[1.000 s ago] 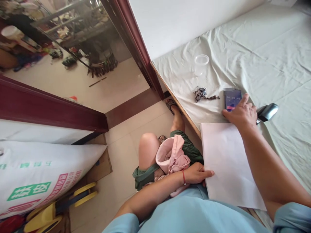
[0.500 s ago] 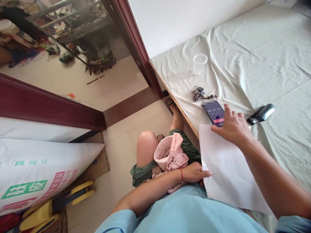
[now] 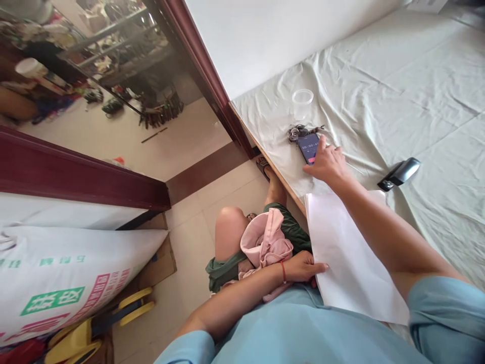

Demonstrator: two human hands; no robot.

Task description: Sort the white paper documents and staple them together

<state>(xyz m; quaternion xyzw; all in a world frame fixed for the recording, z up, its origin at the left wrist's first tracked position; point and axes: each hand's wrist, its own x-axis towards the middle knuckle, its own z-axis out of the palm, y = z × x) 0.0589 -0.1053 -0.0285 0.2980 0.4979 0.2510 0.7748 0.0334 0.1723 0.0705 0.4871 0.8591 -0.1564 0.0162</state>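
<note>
Loosely parted right grip (image 3: 330,163), phone (image 3: 307,144) held between thumb and fingers, left grip (image 3: 303,267) pinching paper (image 3: 346,253)

Dark phone (image 3: 309,146), lit timer screen facing up, apart from white paper sheets (image 3: 348,268), stacked on pale cloth (image 3: 428,106)

Your right hand (image 3: 329,161) grasping the phone (image 3: 308,145), keys (image 3: 293,132) just beyond it, your left hand (image 3: 304,267) pinching the edge of the white paper (image 3: 341,247), a clear cup (image 3: 302,105) and glossy black object (image 3: 402,172) on the sheet (image 3: 420,96).
</note>
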